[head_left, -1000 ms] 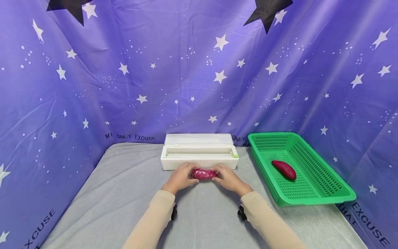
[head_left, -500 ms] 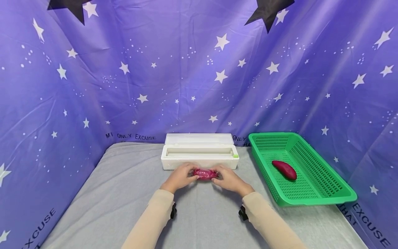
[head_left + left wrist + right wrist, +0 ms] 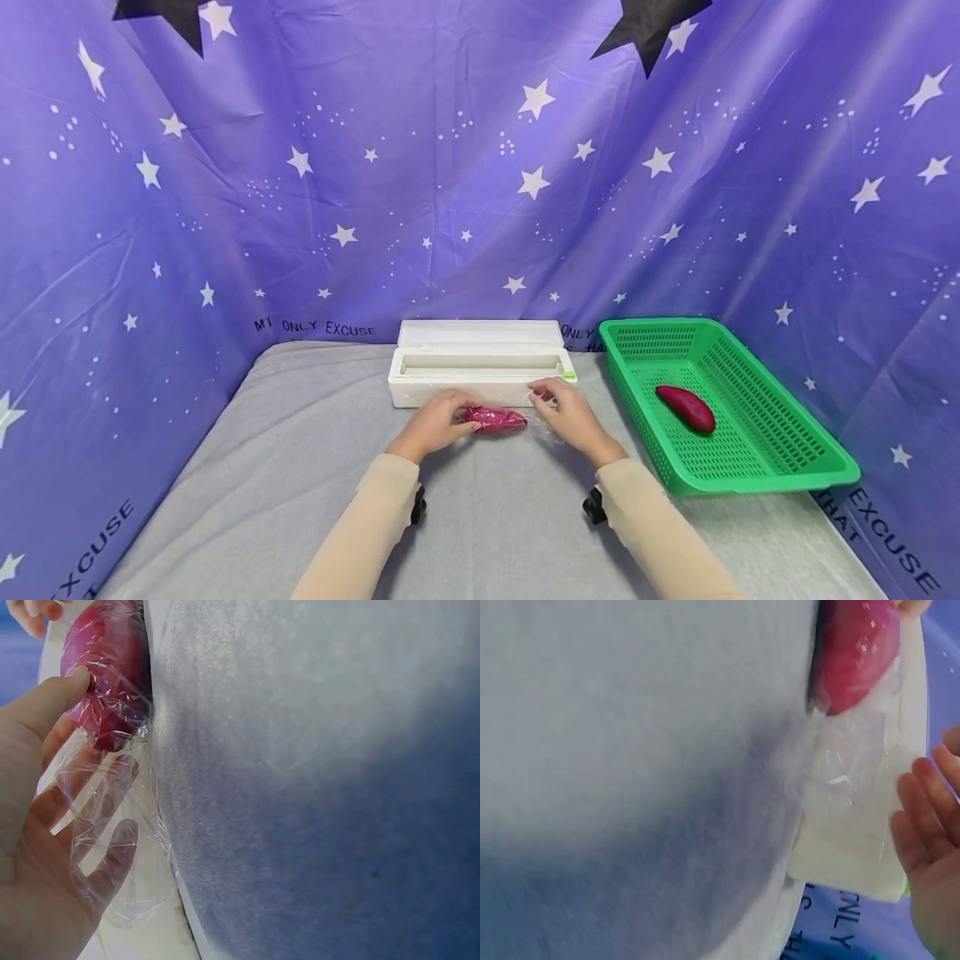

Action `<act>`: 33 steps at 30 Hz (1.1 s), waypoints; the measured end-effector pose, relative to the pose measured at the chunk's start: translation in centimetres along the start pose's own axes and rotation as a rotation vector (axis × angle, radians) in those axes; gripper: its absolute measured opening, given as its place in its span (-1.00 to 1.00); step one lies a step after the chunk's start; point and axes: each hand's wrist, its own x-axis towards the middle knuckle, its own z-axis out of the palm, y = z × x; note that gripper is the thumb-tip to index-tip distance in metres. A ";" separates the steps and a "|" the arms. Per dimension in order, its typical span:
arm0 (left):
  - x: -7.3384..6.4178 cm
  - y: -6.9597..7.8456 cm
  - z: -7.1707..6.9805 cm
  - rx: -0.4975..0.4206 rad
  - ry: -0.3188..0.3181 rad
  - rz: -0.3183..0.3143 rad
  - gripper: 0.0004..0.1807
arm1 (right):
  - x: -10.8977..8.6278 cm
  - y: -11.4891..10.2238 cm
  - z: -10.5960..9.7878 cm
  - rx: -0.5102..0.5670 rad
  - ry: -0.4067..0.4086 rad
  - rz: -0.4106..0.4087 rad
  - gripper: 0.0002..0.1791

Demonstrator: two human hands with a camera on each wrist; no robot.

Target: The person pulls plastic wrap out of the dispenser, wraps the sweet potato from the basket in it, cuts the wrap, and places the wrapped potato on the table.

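Observation:
A purple-red sweet potato (image 3: 495,419) in clear cling film lies on the grey cloth, just in front of a white cling film box (image 3: 480,393). My left hand (image 3: 438,425) holds its left end; in the left wrist view the thumb (image 3: 66,691) presses the near side and the other fingers reach behind the loose film (image 3: 124,847). Off the right end, my right hand (image 3: 568,414) hovers with relaxed fingers beside the trailing film (image 3: 847,772). In the right wrist view its fingers (image 3: 922,810) are extended and apart from the sweet potato; the thumb is not clearly seen.
The box's lid (image 3: 480,334) stands raised at the back. A green basket (image 3: 765,485) on the right holds a second, bare sweet potato (image 3: 686,408). A purple star-printed curtain (image 3: 420,167) surrounds the grey cloth (image 3: 300,467).
My right hand has let go of the sweet potato's right end and moved right, exposing that end and its loose film. My left hand keeps its hold in the same place.

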 end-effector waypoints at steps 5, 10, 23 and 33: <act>0.1 -0.1 -0.2 0.008 -0.004 0.008 -0.59 | 0.5 0.6 -0.8 -0.010 0.121 0.041 -0.77; 0.1 0.1 -0.3 0.010 -0.003 0.016 -0.58 | 0.8 1.4 -1.3 -0.034 0.202 0.100 -0.69; 0.1 0.0 0.1 0.060 -0.004 -0.003 -0.58 | 0.2 4.0 -1.4 0.072 0.125 0.353 -0.37; 0.1 -0.2 0.0 0.054 0.000 0.002 -0.56 | -0.2 5.0 -1.1 0.180 0.163 0.361 -0.42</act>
